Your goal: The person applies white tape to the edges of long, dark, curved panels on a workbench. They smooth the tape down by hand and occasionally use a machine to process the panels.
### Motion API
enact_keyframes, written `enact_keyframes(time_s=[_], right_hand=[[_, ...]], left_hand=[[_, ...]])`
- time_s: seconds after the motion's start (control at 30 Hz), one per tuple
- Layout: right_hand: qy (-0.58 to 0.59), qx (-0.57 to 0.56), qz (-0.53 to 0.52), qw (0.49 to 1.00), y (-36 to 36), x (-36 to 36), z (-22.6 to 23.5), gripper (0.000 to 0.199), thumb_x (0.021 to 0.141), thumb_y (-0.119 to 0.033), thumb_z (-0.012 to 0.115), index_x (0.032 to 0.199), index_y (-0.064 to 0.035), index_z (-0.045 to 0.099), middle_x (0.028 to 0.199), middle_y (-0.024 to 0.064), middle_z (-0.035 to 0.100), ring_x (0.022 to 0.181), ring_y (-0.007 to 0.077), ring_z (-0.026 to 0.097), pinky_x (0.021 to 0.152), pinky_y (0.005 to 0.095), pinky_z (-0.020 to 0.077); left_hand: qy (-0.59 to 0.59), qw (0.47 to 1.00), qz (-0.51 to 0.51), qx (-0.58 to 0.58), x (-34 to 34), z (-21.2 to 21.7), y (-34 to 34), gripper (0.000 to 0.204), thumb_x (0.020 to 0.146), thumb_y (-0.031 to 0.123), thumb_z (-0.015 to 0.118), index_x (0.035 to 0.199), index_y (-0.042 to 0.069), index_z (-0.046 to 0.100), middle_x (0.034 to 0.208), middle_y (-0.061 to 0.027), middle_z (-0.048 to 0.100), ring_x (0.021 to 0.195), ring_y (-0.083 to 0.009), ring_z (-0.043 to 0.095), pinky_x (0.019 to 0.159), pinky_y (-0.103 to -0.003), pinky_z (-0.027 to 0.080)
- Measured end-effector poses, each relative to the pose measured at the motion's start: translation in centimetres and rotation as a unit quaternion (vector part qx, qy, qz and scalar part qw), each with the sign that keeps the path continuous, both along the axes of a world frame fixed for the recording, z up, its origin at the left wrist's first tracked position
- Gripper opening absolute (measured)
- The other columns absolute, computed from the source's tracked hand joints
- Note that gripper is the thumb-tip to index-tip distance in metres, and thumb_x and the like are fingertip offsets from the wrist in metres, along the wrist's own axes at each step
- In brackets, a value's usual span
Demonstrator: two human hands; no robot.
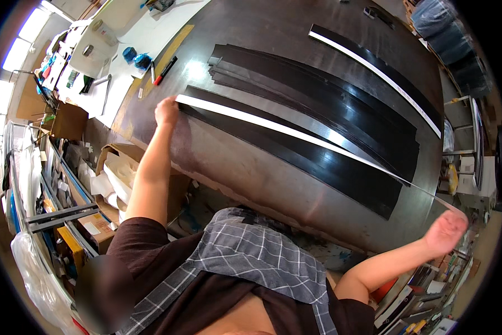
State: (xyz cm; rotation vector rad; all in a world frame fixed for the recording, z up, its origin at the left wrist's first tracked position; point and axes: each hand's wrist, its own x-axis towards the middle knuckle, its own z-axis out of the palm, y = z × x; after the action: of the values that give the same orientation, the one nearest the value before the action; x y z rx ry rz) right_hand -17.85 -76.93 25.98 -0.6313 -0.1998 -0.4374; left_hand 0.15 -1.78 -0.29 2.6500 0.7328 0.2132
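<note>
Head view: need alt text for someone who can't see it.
A person's left hand is at one end of a long white strip lying along a black strip on a metal table; from the other end, a thin band runs to the closed right hand. Farther across lie overlapping dark strips.

Cannot follow the white tape (284, 129) into the right hand (446, 230); cannot count the overlapped black strips (340, 105).
</note>
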Motion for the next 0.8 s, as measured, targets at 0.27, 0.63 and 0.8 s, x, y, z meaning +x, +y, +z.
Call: enact_keyframes(time_s=[0.27, 0.63, 0.8], right_hand=[[0.573, -0.376, -0.182, 0.706, -5.3, -14.1, -25.2, 0.021, 0.088, -0.016, 0.06, 0.095, 0.0031, 0.065, 0.08, 0.0078, 0.065, 0.067, 0.0129, 0.06, 0.055, 0.0277, 0.0462], [0.585, -0.673, -0.314, 0.326, -5.4, -9.9, -26.1, 0.043, 0.083, -0.03, 0.063, 0.114, -0.0005, 0.061, 0.119, 0.0196, 0.059, 0.114, 0.0354, 0.053, 0.099, 0.0458, 0.0412], [0.548, -0.704, -0.277, 0.357, -6.8, -5.6, -28.4, 0.046, 0.083, -0.025, 0.061, 0.118, 0.0031, 0.056, 0.122, 0.0222, 0.054, 0.121, 0.0391, 0.046, 0.103, 0.0467, 0.0376]], left_hand=[[-0.032, 0.998, -0.054, -0.021, -3.1, 0.1, 2.7, 0.039, 0.082, 0.018, 0.05, 0.117, 0.019, 0.065, 0.116, -0.0082, 0.065, 0.104, -0.0243, 0.063, 0.089, -0.033, 0.048], [-0.063, 0.917, -0.383, 0.097, -11.9, -1.8, -21.3, 0.062, 0.078, 0.02, 0.066, 0.136, 0.01, 0.045, 0.145, -0.015, 0.04, 0.139, -0.0328, 0.028, 0.111, -0.053, 0.021], [0.064, 0.851, -0.515, 0.075, -14.6, 1.0, -38.8, 0.075, 0.086, 0.038, 0.059, 0.145, 0.003, 0.029, 0.154, -0.0153, 0.02, 0.144, -0.0302, 0.016, 0.115, -0.049, 0.013]])
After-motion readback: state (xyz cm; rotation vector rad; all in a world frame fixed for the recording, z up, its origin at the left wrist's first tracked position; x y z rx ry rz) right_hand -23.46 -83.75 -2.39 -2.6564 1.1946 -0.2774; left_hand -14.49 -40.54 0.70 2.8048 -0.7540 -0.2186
